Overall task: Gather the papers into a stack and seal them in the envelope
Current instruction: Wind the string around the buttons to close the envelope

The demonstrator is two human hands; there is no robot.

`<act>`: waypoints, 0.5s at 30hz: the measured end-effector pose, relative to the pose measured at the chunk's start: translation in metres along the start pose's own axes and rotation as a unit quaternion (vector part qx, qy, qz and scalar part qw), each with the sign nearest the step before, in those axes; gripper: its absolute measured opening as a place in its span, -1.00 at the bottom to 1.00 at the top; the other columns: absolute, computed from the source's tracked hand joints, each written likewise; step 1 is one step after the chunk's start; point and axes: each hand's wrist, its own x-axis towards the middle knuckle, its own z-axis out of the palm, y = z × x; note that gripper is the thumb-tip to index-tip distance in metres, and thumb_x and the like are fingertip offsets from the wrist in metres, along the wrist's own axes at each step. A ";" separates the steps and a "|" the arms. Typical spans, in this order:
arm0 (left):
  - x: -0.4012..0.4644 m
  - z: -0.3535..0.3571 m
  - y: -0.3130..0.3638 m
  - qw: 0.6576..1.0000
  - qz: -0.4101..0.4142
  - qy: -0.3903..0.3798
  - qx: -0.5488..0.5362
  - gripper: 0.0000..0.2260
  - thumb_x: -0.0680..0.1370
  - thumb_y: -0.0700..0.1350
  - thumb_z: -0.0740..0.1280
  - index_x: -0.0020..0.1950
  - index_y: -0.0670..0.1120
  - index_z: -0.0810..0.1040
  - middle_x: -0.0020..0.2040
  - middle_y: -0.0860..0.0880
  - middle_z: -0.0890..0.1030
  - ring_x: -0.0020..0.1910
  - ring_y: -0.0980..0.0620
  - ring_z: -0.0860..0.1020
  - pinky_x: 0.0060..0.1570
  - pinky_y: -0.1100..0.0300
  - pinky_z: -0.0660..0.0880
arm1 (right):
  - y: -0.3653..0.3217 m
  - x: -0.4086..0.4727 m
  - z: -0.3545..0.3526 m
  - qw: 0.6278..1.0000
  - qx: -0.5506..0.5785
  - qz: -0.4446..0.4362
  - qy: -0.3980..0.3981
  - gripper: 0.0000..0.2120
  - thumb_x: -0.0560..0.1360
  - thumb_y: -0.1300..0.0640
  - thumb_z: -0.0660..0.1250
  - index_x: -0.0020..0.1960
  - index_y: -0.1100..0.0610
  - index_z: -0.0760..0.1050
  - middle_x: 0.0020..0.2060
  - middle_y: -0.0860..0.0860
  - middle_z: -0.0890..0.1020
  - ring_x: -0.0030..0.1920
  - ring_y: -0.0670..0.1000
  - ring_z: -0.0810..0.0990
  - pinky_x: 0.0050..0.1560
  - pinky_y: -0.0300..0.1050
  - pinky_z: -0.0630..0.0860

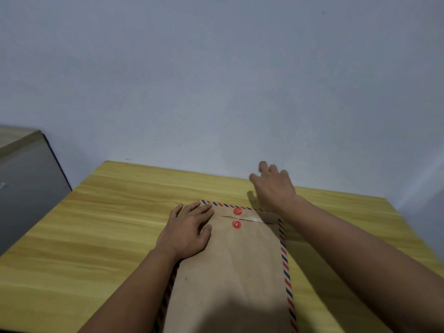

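Note:
A brown kraft envelope [230,267] with a red-and-blue striped border lies flat on the wooden table [108,212], its flap end pointing away from me. The flap is folded down, and two red string-tie discs [237,218] sit one above the other near the top. My left hand [187,231] rests palm down on the envelope's upper left corner, fingers spread. My right hand [272,187] hovers above the table just past the envelope's top right corner, fingers apart and blurred, holding nothing that I can see. No loose papers are visible.
A grey cabinet or box [26,183] stands to the left of the table. A plain pale wall [216,80] runs directly behind the table's far edge. The table's right edge [408,227] slants toward me.

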 end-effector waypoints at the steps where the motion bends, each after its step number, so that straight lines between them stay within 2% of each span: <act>1: 0.000 0.001 0.000 1.000 0.000 0.000 0.001 -0.38 0.53 0.25 -0.06 0.57 0.18 0.32 0.58 0.30 0.23 0.59 0.24 0.08 0.59 -0.04 -0.08 | -0.001 -0.002 0.000 0.997 0.057 -0.055 -0.005 -0.67 0.60 -0.03 0.36 0.34 0.00 0.54 0.32 0.07 0.44 0.23 0.14 0.49 0.10 0.05 0.46; 3: 0.000 0.001 0.001 1.000 0.000 0.004 -0.001 -0.39 0.54 0.25 -0.05 0.57 0.18 0.33 0.58 0.29 0.24 0.59 0.24 0.08 0.59 -0.03 -0.09 | -0.006 -0.010 -0.001 0.977 0.123 -0.165 -0.060 -0.71 0.61 -0.10 0.34 0.28 -0.07 0.63 0.23 -0.02 0.56 0.22 0.06 0.55 0.06 -0.03 0.52; 5: 0.000 0.000 0.002 1.000 -0.001 0.004 -0.002 -0.39 0.54 0.25 -0.06 0.57 0.18 0.33 0.58 0.29 0.24 0.59 0.24 0.08 0.59 -0.01 -0.10 | -0.013 -0.014 0.001 0.962 0.124 -0.216 -0.114 -0.73 0.61 -0.09 0.35 0.25 -0.08 0.67 0.17 -0.07 0.63 0.18 0.02 0.58 0.03 -0.04 0.56; 13: 0.001 0.003 0.000 1.000 0.000 0.003 0.001 -0.45 0.58 0.20 0.02 0.56 0.17 0.35 0.58 0.28 0.25 0.59 0.21 0.11 0.59 -0.03 -0.07 | -0.028 -0.008 0.007 0.962 0.062 -0.253 -0.084 -0.74 0.61 -0.02 0.26 0.08 0.04 0.69 -0.01 -0.03 0.65 -0.03 0.10 0.63 -0.10 0.01 0.58; 15: 0.001 0.002 -0.001 1.000 0.000 0.004 0.001 -0.47 0.59 0.19 0.05 0.56 0.17 0.35 0.58 0.28 0.25 0.59 0.21 0.11 0.59 -0.04 -0.07 | -0.031 -0.006 0.005 0.960 0.089 -0.249 -0.089 -0.77 0.61 0.00 0.28 0.07 0.03 0.70 -0.02 -0.05 0.67 -0.03 0.05 0.63 -0.10 -0.02 0.57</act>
